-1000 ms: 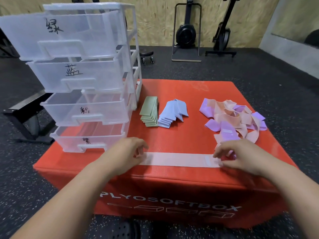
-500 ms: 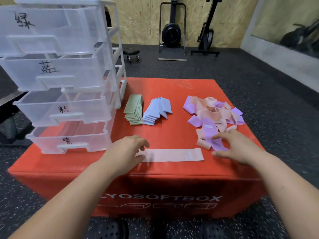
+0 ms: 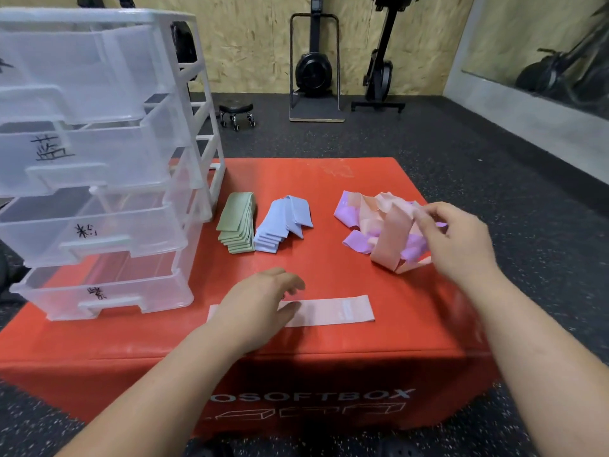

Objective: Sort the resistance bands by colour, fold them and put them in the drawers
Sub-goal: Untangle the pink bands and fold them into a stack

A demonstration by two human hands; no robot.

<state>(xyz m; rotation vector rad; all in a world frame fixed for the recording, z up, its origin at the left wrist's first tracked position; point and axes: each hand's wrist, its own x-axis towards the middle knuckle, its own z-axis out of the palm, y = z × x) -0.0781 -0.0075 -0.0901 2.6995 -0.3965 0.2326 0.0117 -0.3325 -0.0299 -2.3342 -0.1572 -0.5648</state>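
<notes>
A flat pink band (image 3: pixel 333 310) lies near the front edge of the red box (image 3: pixel 329 179). My left hand (image 3: pixel 260 303) rests on its left part with relaxed fingers. My right hand (image 3: pixel 454 239) pinches another pink band (image 3: pixel 393 239) and lifts it out of the mixed pink and purple pile (image 3: pixel 359 222) at the right. Folded green bands (image 3: pixel 238 222) and folded blue bands (image 3: pixel 283 222) lie side by side in the middle. The clear drawer unit (image 3: pixel 99 166) stands at the left, with all its labelled drawers pulled partly out.
The red box drops off close to the flat band at the front. Behind it on the dark gym floor stand a small wheeled stool (image 3: pixel 236 113) and exercise machines (image 3: pixel 314 70) against the wooden wall.
My right hand left the flat band's right end, reached into the pile and picked up a pink band. My left hand stayed on the flat band. The view shifted right.
</notes>
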